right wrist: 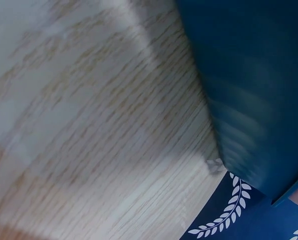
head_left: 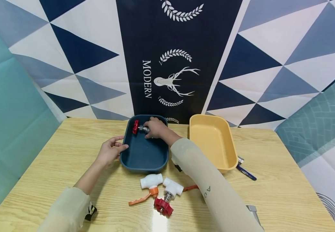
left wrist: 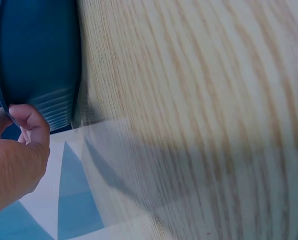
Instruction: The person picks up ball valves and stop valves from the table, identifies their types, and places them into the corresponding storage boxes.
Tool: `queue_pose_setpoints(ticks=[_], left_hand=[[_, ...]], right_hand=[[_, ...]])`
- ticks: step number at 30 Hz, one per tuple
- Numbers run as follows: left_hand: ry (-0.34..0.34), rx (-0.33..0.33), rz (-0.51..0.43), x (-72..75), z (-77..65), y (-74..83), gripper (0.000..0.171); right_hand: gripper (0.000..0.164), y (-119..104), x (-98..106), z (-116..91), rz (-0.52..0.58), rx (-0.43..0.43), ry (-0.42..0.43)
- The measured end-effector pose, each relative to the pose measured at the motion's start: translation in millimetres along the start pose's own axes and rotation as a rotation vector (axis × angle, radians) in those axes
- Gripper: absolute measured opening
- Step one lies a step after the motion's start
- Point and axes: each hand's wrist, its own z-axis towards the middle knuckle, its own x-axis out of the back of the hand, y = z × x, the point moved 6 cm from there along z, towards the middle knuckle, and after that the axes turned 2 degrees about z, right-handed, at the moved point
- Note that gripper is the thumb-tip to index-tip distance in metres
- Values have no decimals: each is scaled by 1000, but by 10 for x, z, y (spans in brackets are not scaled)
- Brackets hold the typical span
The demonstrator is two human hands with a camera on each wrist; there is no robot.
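Observation:
A dark blue bin [head_left: 144, 151] stands at the back middle of the table, and my left hand [head_left: 111, 149] pinches its left rim between thumb and fingers. The left wrist view shows that hand [left wrist: 24, 150] at the rim of the bin [left wrist: 39, 55]. Inside the bin's far end lies a metal valve with a red handwheel [head_left: 135, 127], wheel toward the left. My right hand [head_left: 155, 127] reaches in and grips the valve's metal body, hiding part of it. The right wrist view shows mainly the bin's outer wall [right wrist: 253, 100], with a sliver of hand at the right edge.
In front of the bin lie a white ball valve with an orange lever [head_left: 152, 182] and a white valve with a red handwheel [head_left: 163, 206]. A red lever [head_left: 190, 188] shows partly under my right sleeve. A yellow bin [head_left: 213, 138] stands right, beside a blue-handled piece [head_left: 246, 172].

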Motion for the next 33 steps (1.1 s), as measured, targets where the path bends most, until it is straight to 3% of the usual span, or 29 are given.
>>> queue_pose_setpoints(ticks=[20,33], left_hand=[[-8,3,35,10,9,-7,49],[-6,8,9,6,18,-19,49]], right_hand=[[53,-29,2,-26,-52,2,40],[52,-48,18,-28,-65,8,43]])
